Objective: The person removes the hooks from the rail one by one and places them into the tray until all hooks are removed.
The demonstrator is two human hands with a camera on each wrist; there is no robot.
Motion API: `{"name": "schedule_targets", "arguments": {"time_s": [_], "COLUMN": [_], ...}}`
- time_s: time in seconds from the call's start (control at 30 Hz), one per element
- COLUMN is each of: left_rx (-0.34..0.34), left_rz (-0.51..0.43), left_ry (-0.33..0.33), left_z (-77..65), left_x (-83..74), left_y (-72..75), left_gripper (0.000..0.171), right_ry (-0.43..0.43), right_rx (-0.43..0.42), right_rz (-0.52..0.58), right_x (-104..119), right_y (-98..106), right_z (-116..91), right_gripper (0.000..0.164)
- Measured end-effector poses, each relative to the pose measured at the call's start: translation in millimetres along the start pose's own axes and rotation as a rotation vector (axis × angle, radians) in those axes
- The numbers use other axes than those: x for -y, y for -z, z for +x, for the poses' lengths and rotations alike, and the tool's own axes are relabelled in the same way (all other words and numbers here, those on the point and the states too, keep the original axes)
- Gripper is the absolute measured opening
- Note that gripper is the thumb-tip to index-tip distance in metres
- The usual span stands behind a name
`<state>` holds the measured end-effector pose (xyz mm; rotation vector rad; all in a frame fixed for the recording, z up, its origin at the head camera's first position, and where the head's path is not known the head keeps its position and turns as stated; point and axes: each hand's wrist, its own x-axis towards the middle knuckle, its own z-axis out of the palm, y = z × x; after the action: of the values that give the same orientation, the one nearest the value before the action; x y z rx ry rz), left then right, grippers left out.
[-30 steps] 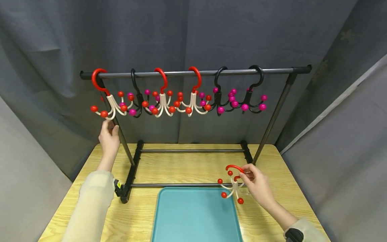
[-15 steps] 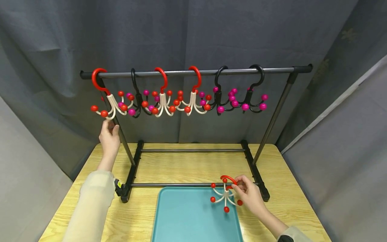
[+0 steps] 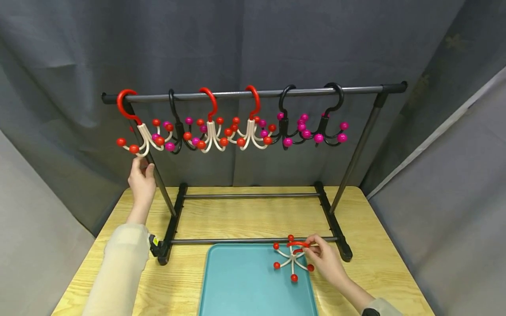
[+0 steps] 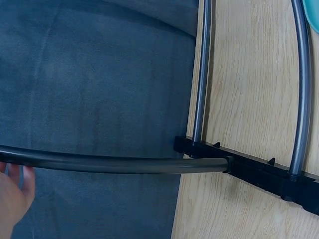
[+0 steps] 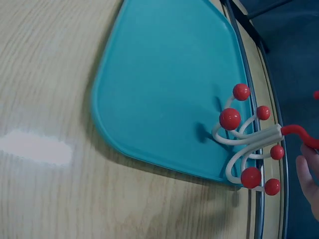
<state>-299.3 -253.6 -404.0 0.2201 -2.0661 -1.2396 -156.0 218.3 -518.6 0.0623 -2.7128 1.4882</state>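
My right hand pinches the red hook of a white claw-shaped hanger, whose curved arms end in red balls. That hanger is over the far right corner of a teal tray; the right wrist view shows its white stem tilted and its balls above the tray's rim. Up at the left, my left hand grips the left post of a dark metal rack, just below the leftmost hanging hanger. In the left wrist view part of that hand is behind the post.
Along the rack's top bar hang several similar hangers, some white with red balls and some black with magenta balls. The rack's lower bar runs just behind the tray on the wooden table. Grey curtains surround the table.
My right hand has carried the white hanger leftward and down, from beside the tray to over its far right corner, its arms now facing me more. The left hand stays on the post.
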Motion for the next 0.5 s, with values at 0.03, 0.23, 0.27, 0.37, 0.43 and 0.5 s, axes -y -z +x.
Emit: {"name": "schedule_targets", "arguments": {"time_s": [0.03, 0.23, 0.27, 0.37, 0.43, 0.5], "left_rx": [-0.003, 0.009, 0.009, 0.007, 0.007, 0.011], "left_rz": [-0.001, -0.009, -0.009, -0.007, -0.003, -0.002], "left_ry": [-0.001, 0.005, 0.006, 0.011, 0.015, 0.015], "left_z": [0.0, 0.5, 0.5, 0.5, 0.7, 0.9], "left_x": [-0.3, -0.1, 0.3, 1.0, 1.4, 1.4], "left_y": [0.3, 0.7, 0.7, 0.6, 0.4, 0.2], "left_gripper": [0.028, 0.027, 0.027, 0.027, 0.027, 0.027], "right_ry": [0.003, -0.01, -0.014, -0.03, -0.043, -0.055], "right_rx": [0.005, -0.003, -0.003, 0.006, 0.013, 0.016], "right_rz": [-0.004, -0.001, 0.002, 0.005, 0.002, -0.007], "right_x": [-0.2, -3.0, -3.3, -3.4, -3.2, -3.0], "right_y": [-0.5, -2.0, -2.0, -1.9, -1.7, -1.4], "right_z": [0.0, 1.3, 1.7, 2.5, 2.9, 3.3], "right_gripper": [0.017, 0.017, 0.017, 0.018, 0.019, 0.02]}}
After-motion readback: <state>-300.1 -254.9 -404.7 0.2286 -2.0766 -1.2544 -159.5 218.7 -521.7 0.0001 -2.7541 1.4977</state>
